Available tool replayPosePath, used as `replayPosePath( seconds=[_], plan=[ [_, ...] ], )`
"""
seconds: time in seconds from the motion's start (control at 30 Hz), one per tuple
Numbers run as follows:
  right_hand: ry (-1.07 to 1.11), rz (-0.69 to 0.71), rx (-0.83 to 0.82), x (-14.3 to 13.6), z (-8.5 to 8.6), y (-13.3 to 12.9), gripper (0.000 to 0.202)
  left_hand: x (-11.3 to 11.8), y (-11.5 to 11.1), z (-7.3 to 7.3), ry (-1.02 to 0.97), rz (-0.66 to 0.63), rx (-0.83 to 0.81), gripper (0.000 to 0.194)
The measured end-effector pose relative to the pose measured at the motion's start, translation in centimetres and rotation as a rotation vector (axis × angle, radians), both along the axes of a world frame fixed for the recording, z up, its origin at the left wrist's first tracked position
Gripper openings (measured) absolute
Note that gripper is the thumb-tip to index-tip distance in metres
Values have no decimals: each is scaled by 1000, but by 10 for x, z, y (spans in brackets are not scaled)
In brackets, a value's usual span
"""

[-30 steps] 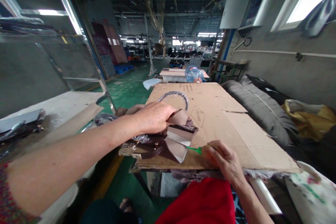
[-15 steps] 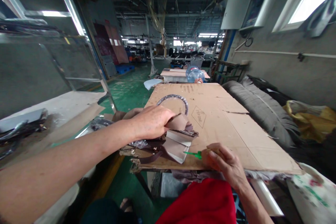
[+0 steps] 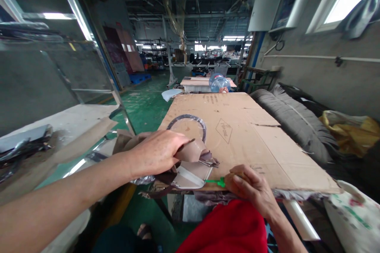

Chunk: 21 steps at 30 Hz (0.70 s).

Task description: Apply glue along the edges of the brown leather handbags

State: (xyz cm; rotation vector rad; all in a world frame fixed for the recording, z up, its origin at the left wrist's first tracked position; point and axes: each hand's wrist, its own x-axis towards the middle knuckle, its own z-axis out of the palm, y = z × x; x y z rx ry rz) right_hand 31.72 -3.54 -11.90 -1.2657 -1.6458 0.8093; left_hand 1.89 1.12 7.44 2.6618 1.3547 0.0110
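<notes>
A taupe handbag (image 3: pixel 194 170) with dark brown parts lies near the front left of the cardboard-covered table (image 3: pixel 255 146). Its arched handle (image 3: pixel 192 118), wrapped in clear plastic, stands up behind it. My left hand (image 3: pixel 160 151) is closed on the folded taupe material at the bag's top. Between the fingers of my right hand (image 3: pixel 247 182) is a thin green tool (image 3: pixel 220 182). Its narrow tip points left and reaches the pale-edged lower corner of the bag; whether it touches cannot be made out. My fingers hide the tool's back end.
A side table (image 3: pixel 68 124) with plastic-wrapped items stands at left, beyond a gap of green floor. Large blue water bottles (image 3: pixel 219 83) are past the table's far end. Grey bundled fabric (image 3: pixel 292 126) lines the right side. A white sack (image 3: pixel 350 213) sits at the front right.
My left hand has shifted the bag left and toward me, and the handle has moved with it. The green tool has moved slightly left and down with my right hand, staying by the bag's corner.
</notes>
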Motion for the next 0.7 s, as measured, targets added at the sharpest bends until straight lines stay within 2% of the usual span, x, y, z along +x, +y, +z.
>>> replayPosePath(
  seconds=[0.13, 0.2, 0.3, 0.4, 0.57, 0.7],
  plan=[
    [-6, -54, 63, -3, 4, -4, 31, -6, -5, -3, -24, 24, -13, 31],
    [-7, -36, 68, -4, 5, -7, 31, -8, -7, -5, -23, 48, -20, 30],
    [1, -12, 70, -5, 4, -9, 30, -9, -11, -6, -21, 88, -38, 35],
    [13, -76, 86, -6, 1, -10, 30, -9, -15, -6, -23, 102, -47, 39],
    [24, -31, 27, -6, -1, -12, 28, -11, -20, -7, -35, 117, -49, 31],
    [28, -48, 59, -7, 1, -15, 27, -15, -23, -9, -43, 133, -76, 27]
  ],
)
